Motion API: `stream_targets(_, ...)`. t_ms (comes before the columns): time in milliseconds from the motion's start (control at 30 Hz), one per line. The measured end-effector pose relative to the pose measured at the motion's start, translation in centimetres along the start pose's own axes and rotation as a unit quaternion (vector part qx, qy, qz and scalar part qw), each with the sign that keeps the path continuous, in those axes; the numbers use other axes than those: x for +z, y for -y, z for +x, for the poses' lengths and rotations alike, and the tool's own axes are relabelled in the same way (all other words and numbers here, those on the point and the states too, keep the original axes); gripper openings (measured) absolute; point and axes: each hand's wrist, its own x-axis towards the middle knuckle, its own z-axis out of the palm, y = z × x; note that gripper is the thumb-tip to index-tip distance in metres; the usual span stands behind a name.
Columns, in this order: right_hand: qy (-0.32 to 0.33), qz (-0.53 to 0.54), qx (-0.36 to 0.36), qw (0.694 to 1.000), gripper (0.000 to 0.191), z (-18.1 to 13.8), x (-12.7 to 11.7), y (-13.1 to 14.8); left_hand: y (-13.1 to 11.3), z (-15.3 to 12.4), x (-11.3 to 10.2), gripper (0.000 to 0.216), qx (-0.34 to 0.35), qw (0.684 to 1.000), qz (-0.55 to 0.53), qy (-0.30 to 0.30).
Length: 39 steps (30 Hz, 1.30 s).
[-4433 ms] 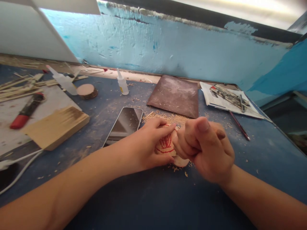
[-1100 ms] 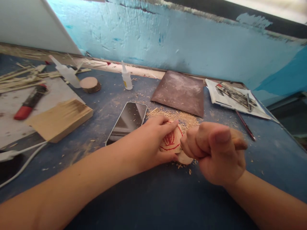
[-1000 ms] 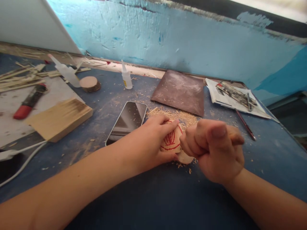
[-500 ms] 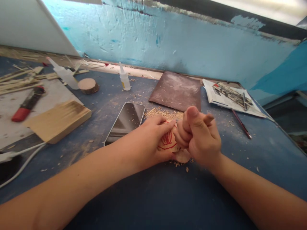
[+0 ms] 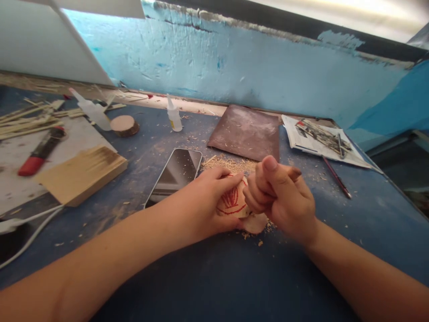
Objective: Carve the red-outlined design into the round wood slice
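A small pale wooden piece (image 5: pixel 234 203) with red drawn lines lies on the blue table (image 5: pixel 208 277), ringed by wood shavings. My left hand (image 5: pixel 204 201) curls over its left side and holds it down. My right hand (image 5: pixel 279 199) is a closed fist right beside the piece, thumb up, gripping a tool whose brown end (image 5: pixel 295 171) pokes out of the fist; its working tip is hidden against the wood.
A phone (image 5: pixel 176 172) lies just left of my hands. Behind are a brown sheet (image 5: pixel 246 132), a glue bottle (image 5: pixel 174 117), a wood slice (image 5: pixel 124 125), a wooden block (image 5: pixel 83 172), a red-capped marker (image 5: pixel 40 152), sticks (image 5: pixel 27 120), a pencil (image 5: pixel 336 176) and newspaper with tools (image 5: pixel 321 138).
My right fist has swung from lying over to the right to more upright, closer to the wooden piece. The left hand stays clamped on the piece.
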Motion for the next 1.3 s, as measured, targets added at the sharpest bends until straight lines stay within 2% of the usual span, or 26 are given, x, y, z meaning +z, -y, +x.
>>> stream_targets(133, 0.052, -0.050, 0.021, 0.997, 0.064, -0.5, -0.5, 1.2, -0.3, 0.0, -0.1, 0.056, 0.001, 1.000, -0.005, -0.003)
stream_targets(233, 0.042, -0.044, 0.052, 0.997, 0.071, -0.8, -0.4, 2.2, -0.3, 0.0, -0.2, 0.053, -0.012, 1.000, 0.003, -0.003)
stream_targets(333, 0.034, -0.034, 0.032, 0.998, 0.067, -0.7, -0.1, 2.9, -0.2, -0.1, 0.0, 0.054, -0.017, 1.000, 0.014, 0.002)
stream_targets(467, 0.027, -0.058, -0.010, 0.998, 0.064, -0.4, 0.0, 3.6, -0.1, -0.1, 0.2, 0.076, -0.013, 1.000, 0.008, -0.018)
stream_targets(567, 0.014, -0.076, -0.036, 0.996, 0.067, -0.3, 0.1, 4.1, 0.0, 0.0, 0.1, 0.087, -0.019, 1.000, 0.005, -0.006)
stream_targets(800, 0.001, -0.067, -0.063, 0.996, 0.068, -0.4, 0.6, 4.0, 1.4, -0.1, 0.9, 0.081, 0.037, 0.998, 0.019, -0.055)
stream_targets(933, -0.003, -0.050, -0.081, 0.995, 0.067, -0.5, 1.0, 3.6, 1.1, 0.0, 0.7, 0.082, 0.015, 0.999, 0.020, -0.038)
stream_targets(1033, -0.001, -0.051, -0.062, 0.997, 0.068, -0.6, 1.8, 3.2, 0.4, 0.1, 0.2, 0.069, 0.007, 1.000, 0.016, -0.024)
stream_targets(1133, -0.044, -0.058, -0.053, 0.996, 0.072, 0.0, 2.6, 2.6, 0.2, 0.0, 0.2, 0.054, 0.021, 1.000, 0.009, -0.014)
stream_targets(1233, -0.113, -0.043, -0.056, 0.991, 0.074, 1.1, 2.5, 2.0, 0.4, 0.0, 0.7, 0.055, 0.028, 0.999, 0.015, -0.036)
stream_targets(1300, -0.104, -0.020, -0.047, 0.993, 0.074, 1.5, 2.0, 2.0, 0.7, 0.0, 1.0, 0.057, 0.028, 0.998, 0.024, -0.047)
